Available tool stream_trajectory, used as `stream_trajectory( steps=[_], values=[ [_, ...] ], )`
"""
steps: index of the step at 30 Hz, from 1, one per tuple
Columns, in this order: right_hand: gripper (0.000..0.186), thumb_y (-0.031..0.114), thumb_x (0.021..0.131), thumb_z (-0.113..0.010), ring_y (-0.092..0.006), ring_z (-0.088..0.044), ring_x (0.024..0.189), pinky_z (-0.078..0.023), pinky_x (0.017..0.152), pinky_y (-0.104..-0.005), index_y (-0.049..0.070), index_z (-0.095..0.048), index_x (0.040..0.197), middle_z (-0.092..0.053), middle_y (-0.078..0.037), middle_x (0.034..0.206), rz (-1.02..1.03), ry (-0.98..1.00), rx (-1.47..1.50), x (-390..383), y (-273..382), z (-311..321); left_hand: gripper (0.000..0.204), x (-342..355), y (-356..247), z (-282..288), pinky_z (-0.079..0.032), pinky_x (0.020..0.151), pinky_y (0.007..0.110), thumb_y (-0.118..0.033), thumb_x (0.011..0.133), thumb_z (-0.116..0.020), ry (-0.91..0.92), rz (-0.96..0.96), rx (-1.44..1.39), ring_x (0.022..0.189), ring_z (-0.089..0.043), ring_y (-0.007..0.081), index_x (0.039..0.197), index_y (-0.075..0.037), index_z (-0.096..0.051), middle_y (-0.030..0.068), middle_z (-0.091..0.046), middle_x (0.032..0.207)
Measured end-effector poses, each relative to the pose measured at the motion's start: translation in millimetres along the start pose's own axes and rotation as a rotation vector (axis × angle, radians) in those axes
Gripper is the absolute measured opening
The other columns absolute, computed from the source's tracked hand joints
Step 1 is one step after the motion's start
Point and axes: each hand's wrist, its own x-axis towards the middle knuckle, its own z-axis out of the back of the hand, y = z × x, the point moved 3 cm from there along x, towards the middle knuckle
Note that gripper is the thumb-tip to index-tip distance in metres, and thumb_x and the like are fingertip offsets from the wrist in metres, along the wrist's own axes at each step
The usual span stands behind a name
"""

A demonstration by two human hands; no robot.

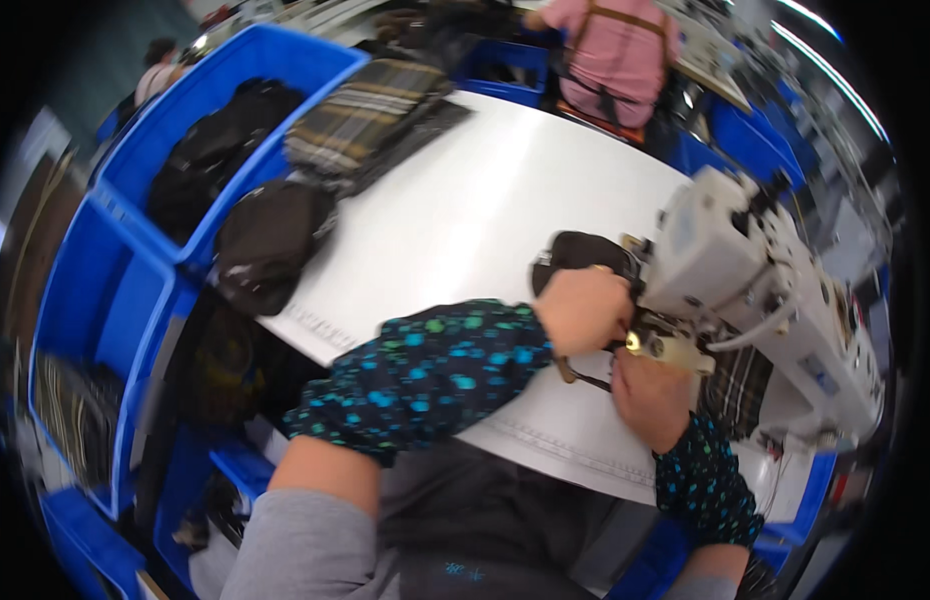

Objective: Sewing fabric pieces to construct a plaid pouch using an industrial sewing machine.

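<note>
A black fabric piece [582,248] with a rounded edge lies at the sewing machine [697,255], on the right of the white table [465,220]. My left hand [585,308] has its fingers curled on the near side of this piece, close to the needle area. Just below and right of it, my right hand [653,395] reaches in under the machine head, fingers drawn together. What its fingertips hold is hidden by the machine and blur. A small lamp [633,342] glows between my hands and the machine. Beside my right hand, plaid fabric [737,388] lies under the machine arm.
Folded plaid fabric [370,115] and a black fabric bundle [273,240] rest along the table's left edge. Blue bins [107,270] stand further left, some holding dark and striped fabric. Across the table sits a person in pink [620,55]. More blue bins [750,135] are behind the machine.
</note>
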Motion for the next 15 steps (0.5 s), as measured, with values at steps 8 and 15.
stream_trajectory(
  steps=[8,15],
  values=[
    [0.009,0.006,0.089,-0.061,-0.0348,-0.063,0.061,-0.047,0.056,-0.0418,0.0,-0.066,0.093,-0.061,-0.019,0.07,-0.107,-0.053,0.069,-1,0,10,0.014,35,-26,-33,-0.054,0.073,0.039,-0.016,0.081,-0.067,-0.096,0.371,0.055,0.093,-0.07,0.0266,0.086,-0.01,-0.079,0.0085,-0.074,0.088],
    [0.022,0.019,0.096,-0.059,-0.024,-0.051,0.049,-0.039,0.05,-0.0356,-0.003,-0.061,0.092,-0.055,-0.021,0.064,-0.159,0.047,0.091,-2,-23,6,0.015,3,-35,-40,-0.043,0.082,0.034,-0.021,0.089,-0.067,-0.247,0.299,0.072,0.102,-0.059,0.0201,0.097,-0.013,-0.078,0.0003,-0.07,0.096]
  ],
)
